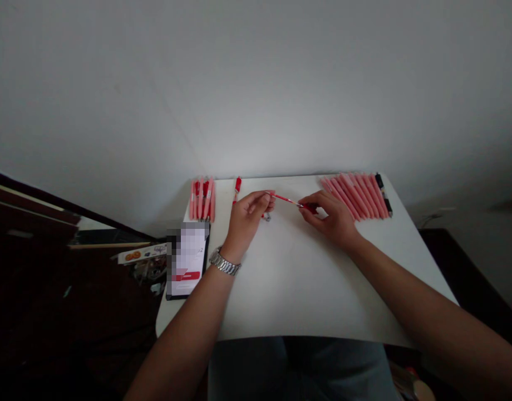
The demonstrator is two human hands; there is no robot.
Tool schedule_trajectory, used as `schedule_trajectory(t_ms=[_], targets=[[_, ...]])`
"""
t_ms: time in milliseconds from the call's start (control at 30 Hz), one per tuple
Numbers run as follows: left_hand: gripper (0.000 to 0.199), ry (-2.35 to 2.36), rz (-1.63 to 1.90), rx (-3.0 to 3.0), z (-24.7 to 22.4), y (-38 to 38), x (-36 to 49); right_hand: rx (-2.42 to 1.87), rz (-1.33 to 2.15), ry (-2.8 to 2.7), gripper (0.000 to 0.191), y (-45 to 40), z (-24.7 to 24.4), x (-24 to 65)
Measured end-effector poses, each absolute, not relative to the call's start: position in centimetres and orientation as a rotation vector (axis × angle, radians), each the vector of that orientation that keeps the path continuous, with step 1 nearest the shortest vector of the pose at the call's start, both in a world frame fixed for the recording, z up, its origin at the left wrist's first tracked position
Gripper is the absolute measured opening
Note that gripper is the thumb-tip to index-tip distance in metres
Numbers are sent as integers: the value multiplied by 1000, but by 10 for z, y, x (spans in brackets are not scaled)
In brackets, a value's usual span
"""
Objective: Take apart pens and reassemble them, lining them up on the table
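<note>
Over the white table (pixel 289 278), my left hand (pixel 250 214) is closed, pinching one end of a thin red pen refill (pixel 286 199). My right hand (pixel 329 217) is closed on a red pen part (pixel 309 208) at the refill's other end. The two pieces form one line between my hands; whether they are joined is too small to tell. Behind my left hand lies a red-ended pen piece (pixel 238 185), partly hidden by the fingers. A small silvery part (pixel 266 218) shows just below those fingers.
Several pink pens (pixel 202 200), some with red parts, lie at the back left. More pink pens (pixel 356 195) lie in a row at the back right, beside a black pen (pixel 383 195). A tablet (pixel 191 284) rests along the left edge. A wall (pixel 281 111) stands behind.
</note>
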State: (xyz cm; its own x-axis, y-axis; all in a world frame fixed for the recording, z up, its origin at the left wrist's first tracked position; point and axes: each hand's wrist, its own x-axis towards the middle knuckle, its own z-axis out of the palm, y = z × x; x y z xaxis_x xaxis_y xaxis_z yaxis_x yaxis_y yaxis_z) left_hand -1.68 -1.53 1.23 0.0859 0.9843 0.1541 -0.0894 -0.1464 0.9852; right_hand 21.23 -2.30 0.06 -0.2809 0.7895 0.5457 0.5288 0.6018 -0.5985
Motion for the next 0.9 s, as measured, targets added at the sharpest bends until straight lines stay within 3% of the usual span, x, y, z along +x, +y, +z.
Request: schedule_trajectory(t_ms=[500, 900], targets=[[21, 1424, 1409, 1806, 17, -12, -35, -1131, 379, -1872, 14, -21, -3, 215], [22, 1935, 977, 2240, 23, -16, -41, -1145, 379, -1881, 12, -22, -2, 215]])
